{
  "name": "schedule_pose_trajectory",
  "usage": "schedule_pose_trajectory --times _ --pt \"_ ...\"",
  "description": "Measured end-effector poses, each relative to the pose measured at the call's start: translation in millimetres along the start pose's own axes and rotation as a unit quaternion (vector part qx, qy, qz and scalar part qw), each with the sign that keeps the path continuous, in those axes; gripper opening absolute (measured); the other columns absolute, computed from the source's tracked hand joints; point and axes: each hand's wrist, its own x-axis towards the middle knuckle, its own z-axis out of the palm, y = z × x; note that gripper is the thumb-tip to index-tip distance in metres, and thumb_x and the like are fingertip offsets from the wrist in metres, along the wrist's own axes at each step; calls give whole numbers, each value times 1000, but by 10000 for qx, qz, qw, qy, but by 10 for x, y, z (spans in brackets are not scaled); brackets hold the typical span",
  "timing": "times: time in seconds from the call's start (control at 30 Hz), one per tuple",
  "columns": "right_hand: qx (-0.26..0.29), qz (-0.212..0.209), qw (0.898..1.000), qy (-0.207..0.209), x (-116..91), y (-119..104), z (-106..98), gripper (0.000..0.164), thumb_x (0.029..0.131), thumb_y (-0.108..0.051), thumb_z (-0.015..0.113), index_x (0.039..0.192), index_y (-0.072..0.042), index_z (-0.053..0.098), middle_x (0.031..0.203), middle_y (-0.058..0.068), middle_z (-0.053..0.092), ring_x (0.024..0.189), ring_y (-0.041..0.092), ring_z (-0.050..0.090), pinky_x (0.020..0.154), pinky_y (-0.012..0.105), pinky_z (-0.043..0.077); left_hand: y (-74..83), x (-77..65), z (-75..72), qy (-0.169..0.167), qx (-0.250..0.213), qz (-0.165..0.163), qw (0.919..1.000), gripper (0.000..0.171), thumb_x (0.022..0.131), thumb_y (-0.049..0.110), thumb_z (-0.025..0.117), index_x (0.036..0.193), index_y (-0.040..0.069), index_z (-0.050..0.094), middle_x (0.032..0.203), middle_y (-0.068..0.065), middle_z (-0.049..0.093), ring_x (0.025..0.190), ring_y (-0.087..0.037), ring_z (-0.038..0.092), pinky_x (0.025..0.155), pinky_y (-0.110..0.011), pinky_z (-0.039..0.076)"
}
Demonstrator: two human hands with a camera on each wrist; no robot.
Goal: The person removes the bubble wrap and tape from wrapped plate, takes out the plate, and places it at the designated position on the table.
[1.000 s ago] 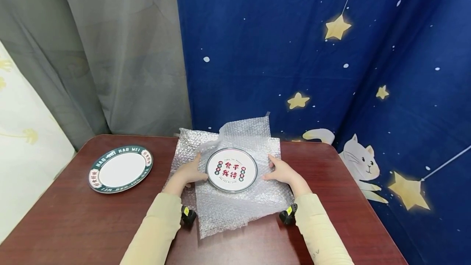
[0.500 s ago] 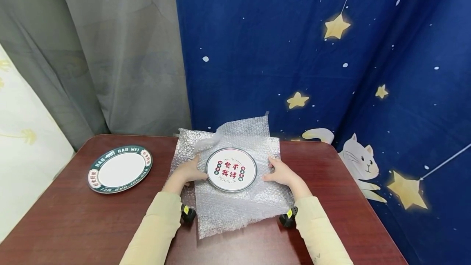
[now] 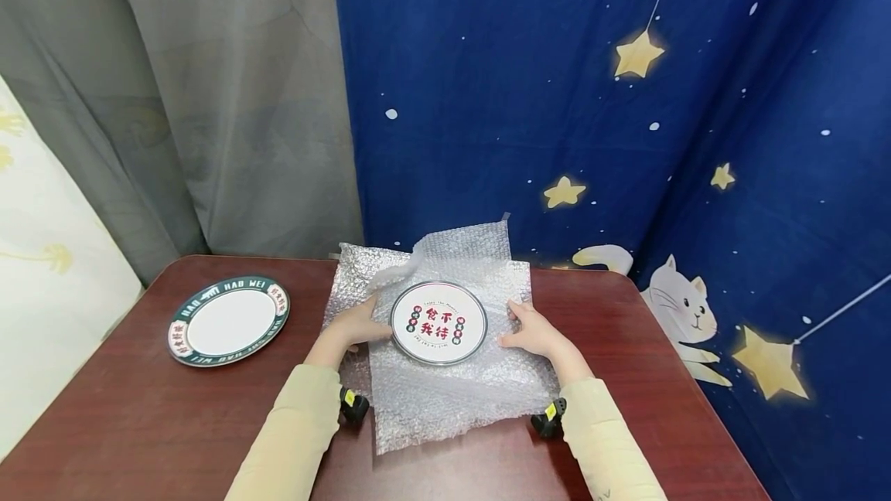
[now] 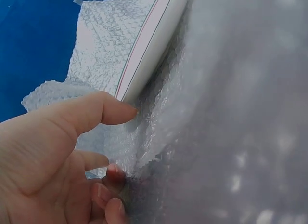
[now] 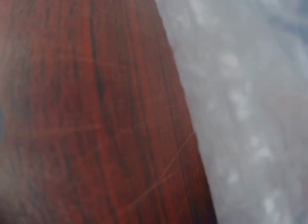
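Note:
A white plate [image 3: 438, 323] with red lettering and a dark rim lies face up on layered bubble wrap [image 3: 445, 400]. At its left edge is my left hand [image 3: 351, 325], with thumb and forefinger spread apart. The left wrist view shows that thumb just below the plate's pale side [image 4: 154, 50], while the other fingers bend loosely at the wrap's edge. My right hand [image 3: 536, 331] lies on the wrap to the right of the plate, thumb and fingers spread. The right wrist view holds only the wrap [image 5: 245, 108] and bare wood; the right hand is out of that view.
A second plate, an oval-looking one with a green lettered rim [image 3: 228, 321], sits on the brown table [image 3: 139, 416] at the left. Behind the table hang a grey curtain [image 3: 237, 99] and a blue star-printed curtain [image 3: 501, 83]. Black wrist cameras are strapped under both sleeves.

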Motion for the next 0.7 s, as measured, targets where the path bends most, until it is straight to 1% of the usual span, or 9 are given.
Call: schedule_pose_trajectory --times 0.13,0.2,0.3,0.4,0.6,0.7 --pt "7 10 10000 -11 -5 -5 -4 91 75 -27 81 144 8 33 120 11 52 86 17 51 92 43 44 -2 19 -13 53 62 -39 10000 97 79 31 70 153 5 13 145 -31 32 106 -39 53 56 -38 53" --pt "1 -10 10000 -5 -4 -10 -8 91 75 -27 82 144 8 33 119 11 53 90 18 52 93 43 44 4 26 -26 89 74 -75 9999 97 80 32 69 154 7 11 146 -31 31 106 -39 52 55 -38 53" --pt "-14 -46 10000 14 -4 -20 -9 91 74 -26 82 143 9 34 118 12 53 100 22 52 97 44 42 4 47 -38 139 129 -101 9998 97 81 35 68 154 7 11 147 -30 29 105 -39 52 54 -37 52" --pt "-21 -44 10000 13 -2 -26 -9 91 74 -25 82 143 9 33 118 12 53 107 25 51 99 45 40 17 61 -49 193 231 -149 9994 94 83 38 67 154 8 13 147 -30 30 102 -38 54 51 -36 52" --pt "-31 -21 10000 1 -11 -33 -6 91 74 -26 82 144 7 34 119 12 53 105 23 52 98 45 41 44 71 -46 299 503 -266 9979 86 87 39 62 153 6 17 145 -30 33 93 -35 57 49 -34 50" --pt "0 -24 10000 14 -14 -25 4 89 75 -25 82 143 7 35 120 13 52 101 23 53 97 45 42 47 84 -34 343 613 -299 9971 84 88 39 61 152 5 20 145 -29 34 93 -35 56 50 -34 50"
